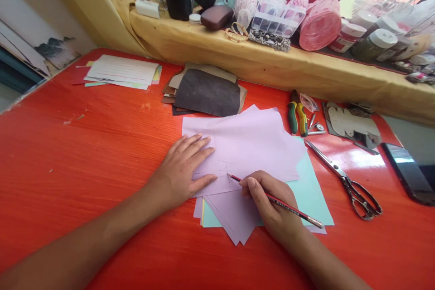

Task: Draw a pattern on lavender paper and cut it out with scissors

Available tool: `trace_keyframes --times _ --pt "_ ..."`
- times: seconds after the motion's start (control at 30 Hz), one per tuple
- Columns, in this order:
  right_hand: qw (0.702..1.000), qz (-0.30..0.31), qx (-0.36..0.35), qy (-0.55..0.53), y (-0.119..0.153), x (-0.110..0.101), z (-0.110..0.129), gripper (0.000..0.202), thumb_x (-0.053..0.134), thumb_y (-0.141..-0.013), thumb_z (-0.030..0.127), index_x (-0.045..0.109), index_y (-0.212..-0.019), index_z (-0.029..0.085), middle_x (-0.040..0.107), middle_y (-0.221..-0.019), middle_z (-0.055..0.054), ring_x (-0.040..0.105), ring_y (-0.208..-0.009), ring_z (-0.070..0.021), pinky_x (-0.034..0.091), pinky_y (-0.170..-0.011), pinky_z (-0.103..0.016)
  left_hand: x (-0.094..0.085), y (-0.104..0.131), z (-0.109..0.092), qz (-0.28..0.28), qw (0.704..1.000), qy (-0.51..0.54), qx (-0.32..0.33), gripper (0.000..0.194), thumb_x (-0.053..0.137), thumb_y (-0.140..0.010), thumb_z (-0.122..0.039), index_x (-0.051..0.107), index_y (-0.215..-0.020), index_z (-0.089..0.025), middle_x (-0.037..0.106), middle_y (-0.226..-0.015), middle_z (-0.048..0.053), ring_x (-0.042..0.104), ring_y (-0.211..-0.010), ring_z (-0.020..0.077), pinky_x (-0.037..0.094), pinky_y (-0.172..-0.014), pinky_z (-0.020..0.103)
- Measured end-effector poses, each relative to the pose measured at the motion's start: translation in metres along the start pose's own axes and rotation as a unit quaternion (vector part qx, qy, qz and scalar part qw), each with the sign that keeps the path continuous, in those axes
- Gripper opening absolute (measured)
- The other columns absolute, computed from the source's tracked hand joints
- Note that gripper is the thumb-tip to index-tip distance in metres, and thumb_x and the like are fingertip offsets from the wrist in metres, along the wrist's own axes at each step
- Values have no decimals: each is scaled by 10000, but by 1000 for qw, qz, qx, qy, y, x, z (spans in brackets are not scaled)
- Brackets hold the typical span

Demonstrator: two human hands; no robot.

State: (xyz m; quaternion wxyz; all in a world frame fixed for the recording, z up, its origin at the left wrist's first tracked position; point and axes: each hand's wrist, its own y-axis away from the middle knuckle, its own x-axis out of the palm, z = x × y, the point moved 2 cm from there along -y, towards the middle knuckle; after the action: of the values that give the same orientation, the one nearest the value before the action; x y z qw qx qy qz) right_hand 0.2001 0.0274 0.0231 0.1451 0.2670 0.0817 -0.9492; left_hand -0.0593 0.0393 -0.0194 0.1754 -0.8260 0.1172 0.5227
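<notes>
Pencil (295,210), slim, wooden and striped red and black, is pinched between the bent fingers and thumb of the right hand (272,195), its blunt end reaching out past the palm. Its sharpened point lies just ahead of those fingers, at the thin lines drawn on a large pale lilac paper sheet (253,145); whether it touches the paper, I cannot tell. The left hand (181,167) grasps nothing: it rests flat on the sheet's left part, palm down, fingers extended and a little apart, thumb spread away from them and aimed toward the pencil point.

Under and to the right of the right fingers, a pale turquoise paper sheet (314,197) shows from beneath the lilac one. Well to the right of the same fingers lies a pair of dark metal scissors (342,176), blades closed. Farther off, ahead and to the right of them, are pliers (302,120) with green and yellow handles. Ahead of the left fingers, near the sheet's far edge, a flat dark grey piece (208,93) tops a pile of brown and tan ones. Everything lies on a glossy red table (84,154).
</notes>
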Motion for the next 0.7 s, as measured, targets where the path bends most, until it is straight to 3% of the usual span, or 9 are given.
trace_keyframes --times 0.7 --pt "1000 11 -10 1 0 0 1 327 557 -1139 287 748 -876 254 765 -747 -4 708 -661 -185 511 -616 -279 -1 1 -1 6 1000 7 -9 600 615 -1073 -647 657 -1525 -254 552 -1727 98 416 -1650 354 285 -1383 618"
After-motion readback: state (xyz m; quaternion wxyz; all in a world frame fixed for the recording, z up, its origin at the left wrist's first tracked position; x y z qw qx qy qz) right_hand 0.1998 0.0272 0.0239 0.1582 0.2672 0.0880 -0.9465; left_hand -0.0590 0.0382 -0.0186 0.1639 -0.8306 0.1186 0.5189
